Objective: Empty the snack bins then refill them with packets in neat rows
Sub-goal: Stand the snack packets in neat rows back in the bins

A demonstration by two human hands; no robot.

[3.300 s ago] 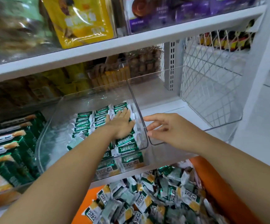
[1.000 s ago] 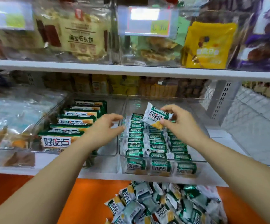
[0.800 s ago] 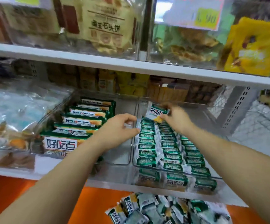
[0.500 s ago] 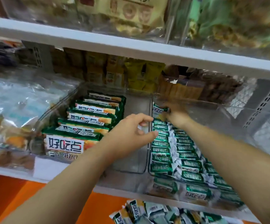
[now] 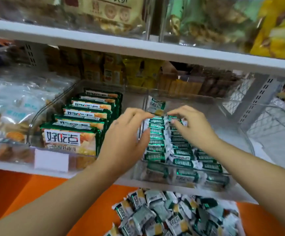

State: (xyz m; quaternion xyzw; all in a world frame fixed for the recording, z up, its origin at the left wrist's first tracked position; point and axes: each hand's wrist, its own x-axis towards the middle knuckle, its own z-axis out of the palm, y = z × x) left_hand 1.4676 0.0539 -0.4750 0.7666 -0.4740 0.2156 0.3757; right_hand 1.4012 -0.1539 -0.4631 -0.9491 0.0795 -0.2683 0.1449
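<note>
Small green-and-white packets [image 5: 157, 132] rowed in clear bin [image 5: 250, 143], long sides lying crosswise; left hand [image 5: 126, 133], right hand [image 5: 194, 128] arched over far end, fingertips touching, grip unclear.

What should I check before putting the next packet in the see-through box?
1. Rows in the clear bin neat: ok.
2. Back packet in line: not ok, it stands upright behind the rows.
3. Space at the bin's back: ok.
4. Loose packets waiting below: ok, a big pile.
5. Left hand free: ok.
6. Right hand free: cannot tell, its fingers touch the rows.
</note>
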